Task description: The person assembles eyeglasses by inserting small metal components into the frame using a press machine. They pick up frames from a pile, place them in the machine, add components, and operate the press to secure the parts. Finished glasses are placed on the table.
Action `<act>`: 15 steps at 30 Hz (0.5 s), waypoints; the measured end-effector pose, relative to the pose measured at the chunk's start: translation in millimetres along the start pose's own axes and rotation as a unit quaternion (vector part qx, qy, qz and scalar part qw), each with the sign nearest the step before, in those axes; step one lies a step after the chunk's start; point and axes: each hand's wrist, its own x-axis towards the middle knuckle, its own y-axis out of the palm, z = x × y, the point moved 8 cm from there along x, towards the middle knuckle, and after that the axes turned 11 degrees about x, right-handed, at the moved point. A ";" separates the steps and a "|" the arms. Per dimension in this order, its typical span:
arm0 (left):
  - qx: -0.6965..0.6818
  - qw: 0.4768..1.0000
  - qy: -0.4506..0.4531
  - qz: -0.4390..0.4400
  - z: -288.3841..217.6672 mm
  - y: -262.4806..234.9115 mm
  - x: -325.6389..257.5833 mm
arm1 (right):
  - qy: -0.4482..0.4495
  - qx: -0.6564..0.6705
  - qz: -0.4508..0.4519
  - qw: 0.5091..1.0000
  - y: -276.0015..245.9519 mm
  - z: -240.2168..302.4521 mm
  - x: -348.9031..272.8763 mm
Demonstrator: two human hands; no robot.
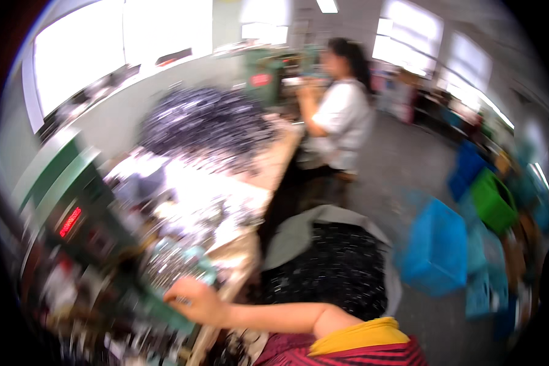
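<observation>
My right hand (pixel 198 303) reaches left from a yellow sleeve (pixel 360 337), across the front of the workbench. Its fingers are curled together beside the base of a green machine (pixel 88 213) with a red lit display. Whatever they may hold is too blurred to make out. Just beyond the hand sits a pale teal container (pixel 204 268) heaped with small shiny metal-looking pieces (pixel 172 263). More small pieces lie scattered under bright light on the bench (pixel 250 250). I do not see my left hand.
A big pile of dark strip-like parts (pixel 204 125) covers the far bench. Right of the bench stands an open sack (pixel 293 244) full of small black pieces. A person (pixel 348 122) in white works at another green machine (pixel 263 76). Blue (pixel 436 247) and green bins (pixel 493 201) line the right.
</observation>
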 end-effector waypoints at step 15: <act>-0.684 0.700 -0.175 0.105 -202.5 -71.8 97.1 | 0.168 0.226 0.058 0.958 76.1 9.7 26.6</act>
